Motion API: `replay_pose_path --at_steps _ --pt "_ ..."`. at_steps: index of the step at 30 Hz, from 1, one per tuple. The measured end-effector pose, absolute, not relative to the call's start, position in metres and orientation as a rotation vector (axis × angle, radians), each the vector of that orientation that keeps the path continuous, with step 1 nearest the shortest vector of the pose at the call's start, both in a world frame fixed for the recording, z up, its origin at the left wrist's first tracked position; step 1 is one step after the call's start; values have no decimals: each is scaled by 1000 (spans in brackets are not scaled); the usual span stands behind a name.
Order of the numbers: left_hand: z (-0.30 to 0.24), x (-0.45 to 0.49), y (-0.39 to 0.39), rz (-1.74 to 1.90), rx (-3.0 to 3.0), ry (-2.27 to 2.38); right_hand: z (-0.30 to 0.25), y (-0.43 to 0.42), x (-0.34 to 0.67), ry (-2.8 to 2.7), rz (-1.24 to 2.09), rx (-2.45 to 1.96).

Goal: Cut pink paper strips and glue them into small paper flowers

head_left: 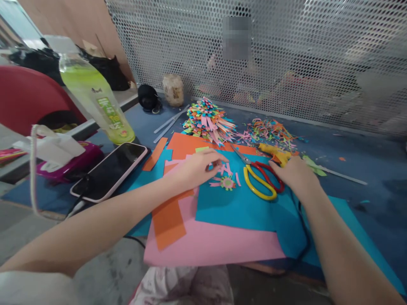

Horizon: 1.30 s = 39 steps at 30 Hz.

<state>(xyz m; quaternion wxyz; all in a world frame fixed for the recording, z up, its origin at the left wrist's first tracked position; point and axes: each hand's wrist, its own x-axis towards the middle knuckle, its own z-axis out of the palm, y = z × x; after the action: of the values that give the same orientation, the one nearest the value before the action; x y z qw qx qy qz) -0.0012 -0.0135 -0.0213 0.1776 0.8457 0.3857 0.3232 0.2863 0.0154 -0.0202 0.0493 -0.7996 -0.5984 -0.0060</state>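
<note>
My left hand (197, 168) rests on the teal paper sheet (241, 205), fingers pinched on small pink paper strips (226, 168). A small paper flower (227, 182) lies just right of it. My right hand (295, 173) is closed round the yellow glue gun (274, 152), beside scissors (261, 176) with one red and one yellow handle. Pink (210, 241) and orange sheets (168, 220) lie under the teal one.
A pile of multicoloured paper pieces (207, 119) and paper scraps (270, 129) lie behind. A phone (111, 169), a green drink bottle (95, 97), a tissue pack (60, 154) and a red chair (28, 97) are at left. A perforated metal screen (286, 55) stands at the back, with a person behind it.
</note>
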Motion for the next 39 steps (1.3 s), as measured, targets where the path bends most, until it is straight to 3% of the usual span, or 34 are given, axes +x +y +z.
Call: replay_pose_path --at_steps 7,15,23,39 --pt "-24 1 -11 1052 1964 1136 -16 26 298 -1735 93 -2441" --pt "-26 0 -8 1174 1677 1039 13 6 287 -1532 -46 -2302" --pt "-28 0 -8 1132 1730 1063 19 -1 276 -1535 -49 -2074" --pt "-30 1 -9 971 2052 1160 22 -3 275 -1411 263 -1901"
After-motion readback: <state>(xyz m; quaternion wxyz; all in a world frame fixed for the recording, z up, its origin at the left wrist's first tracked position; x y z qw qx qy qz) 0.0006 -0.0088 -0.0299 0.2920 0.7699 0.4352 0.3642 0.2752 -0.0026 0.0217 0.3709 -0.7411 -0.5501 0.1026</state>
